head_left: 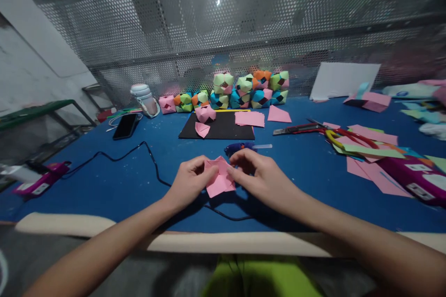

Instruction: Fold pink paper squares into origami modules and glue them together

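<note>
A folded pink paper piece (pixel 219 185) is held above the blue table near its front. My left hand (pixel 190 178) pinches its left side, thumb across the front. On the right side, my right hand (pixel 259 174) has thumb and fingertips closed at the paper's upper edge. Just behind the hands lies a blue glue gun (pixel 240 148) with a clear stick poking out. Farther back, a black board (pixel 226 131) carries a pink folded paper ball (pixel 205 113), a small pink folded piece (pixel 202 129) and a stack of pink paper (pixel 250 119).
Several coloured paper balls (pixel 240 98) are stacked along the perforated metal screen (pixel 195 37). Scissors (pixel 348 137), a box cutter (pixel 292 129) and paper scraps lie right. At left are a phone (pixel 126 126), a bottle (pixel 144 100) and a purple power strip (pixel 42 181); a black cable (pixel 155 167) crosses the table.
</note>
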The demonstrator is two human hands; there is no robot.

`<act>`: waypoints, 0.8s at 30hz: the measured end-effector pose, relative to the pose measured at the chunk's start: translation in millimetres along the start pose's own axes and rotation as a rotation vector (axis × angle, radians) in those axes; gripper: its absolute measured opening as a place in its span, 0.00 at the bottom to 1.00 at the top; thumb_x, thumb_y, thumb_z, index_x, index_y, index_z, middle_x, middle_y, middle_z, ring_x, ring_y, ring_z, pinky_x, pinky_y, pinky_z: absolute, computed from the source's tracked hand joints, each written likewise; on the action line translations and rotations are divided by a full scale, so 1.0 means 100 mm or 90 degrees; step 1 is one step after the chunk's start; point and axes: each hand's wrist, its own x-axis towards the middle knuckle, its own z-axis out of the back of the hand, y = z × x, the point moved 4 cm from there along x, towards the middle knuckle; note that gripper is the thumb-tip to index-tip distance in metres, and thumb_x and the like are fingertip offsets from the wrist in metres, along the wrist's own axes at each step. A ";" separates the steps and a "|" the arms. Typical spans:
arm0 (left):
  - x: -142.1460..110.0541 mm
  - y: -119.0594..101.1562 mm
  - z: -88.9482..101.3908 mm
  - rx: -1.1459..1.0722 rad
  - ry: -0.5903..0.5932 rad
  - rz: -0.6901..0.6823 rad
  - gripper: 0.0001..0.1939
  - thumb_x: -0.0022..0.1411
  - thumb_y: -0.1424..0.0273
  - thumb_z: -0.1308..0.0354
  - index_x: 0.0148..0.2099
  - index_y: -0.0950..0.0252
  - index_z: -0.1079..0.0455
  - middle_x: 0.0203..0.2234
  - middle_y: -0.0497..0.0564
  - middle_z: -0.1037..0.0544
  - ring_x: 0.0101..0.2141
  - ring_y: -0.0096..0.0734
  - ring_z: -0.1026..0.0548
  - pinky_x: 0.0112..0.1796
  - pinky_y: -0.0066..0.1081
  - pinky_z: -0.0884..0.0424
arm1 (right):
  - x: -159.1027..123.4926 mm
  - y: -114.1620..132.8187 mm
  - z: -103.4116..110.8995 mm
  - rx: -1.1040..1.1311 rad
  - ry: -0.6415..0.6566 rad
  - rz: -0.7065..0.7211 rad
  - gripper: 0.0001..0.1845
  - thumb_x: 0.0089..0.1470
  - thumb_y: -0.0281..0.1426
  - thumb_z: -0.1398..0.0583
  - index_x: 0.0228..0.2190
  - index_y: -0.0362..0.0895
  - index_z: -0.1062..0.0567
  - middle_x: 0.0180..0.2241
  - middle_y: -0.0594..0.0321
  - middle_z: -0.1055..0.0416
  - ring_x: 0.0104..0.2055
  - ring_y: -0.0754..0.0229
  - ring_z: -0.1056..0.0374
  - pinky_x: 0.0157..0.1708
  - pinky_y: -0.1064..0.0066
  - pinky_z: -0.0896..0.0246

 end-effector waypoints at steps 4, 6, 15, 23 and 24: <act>0.00 0.02 -0.04 -0.013 0.027 0.012 0.12 0.54 0.65 0.44 0.25 0.68 0.34 0.20 0.44 0.34 0.24 0.22 0.38 0.26 0.24 0.41 | 0.02 -0.08 -0.09 0.104 -0.008 -0.022 0.07 0.51 0.33 0.44 0.27 0.42 0.31 0.24 0.65 0.32 0.25 0.67 0.38 0.25 0.75 0.42; 0.00 0.04 -0.05 -0.018 0.031 0.028 0.12 0.54 0.65 0.44 0.25 0.68 0.34 0.20 0.45 0.34 0.24 0.22 0.38 0.26 0.24 0.42 | 0.02 -0.09 -0.10 0.124 -0.017 -0.035 0.06 0.50 0.31 0.44 0.26 0.42 0.31 0.23 0.66 0.33 0.24 0.67 0.39 0.24 0.75 0.43; 0.01 0.04 -0.06 -0.048 0.028 0.055 0.10 0.53 0.65 0.44 0.31 0.67 0.30 0.24 0.46 0.30 0.26 0.24 0.35 0.27 0.25 0.40 | 0.03 -0.16 -0.15 0.127 -0.023 -0.084 0.04 0.46 0.29 0.44 0.22 0.42 0.31 0.20 0.66 0.33 0.22 0.67 0.38 0.22 0.75 0.43; 0.03 0.08 -0.05 -0.089 0.008 0.085 0.09 0.52 0.66 0.44 0.28 0.67 0.30 0.23 0.46 0.29 0.25 0.24 0.35 0.27 0.24 0.40 | 0.02 -0.14 -0.18 0.100 -0.014 -0.036 0.04 0.48 0.28 0.45 0.25 0.42 0.31 0.21 0.67 0.34 0.23 0.67 0.39 0.24 0.75 0.43; 0.03 0.09 -0.04 -0.093 0.006 0.085 0.08 0.52 0.66 0.44 0.27 0.67 0.30 0.23 0.46 0.29 0.25 0.24 0.35 0.27 0.24 0.40 | 0.02 -0.14 -0.18 0.105 -0.015 -0.030 0.03 0.48 0.28 0.45 0.26 0.42 0.31 0.21 0.67 0.34 0.24 0.67 0.39 0.24 0.75 0.42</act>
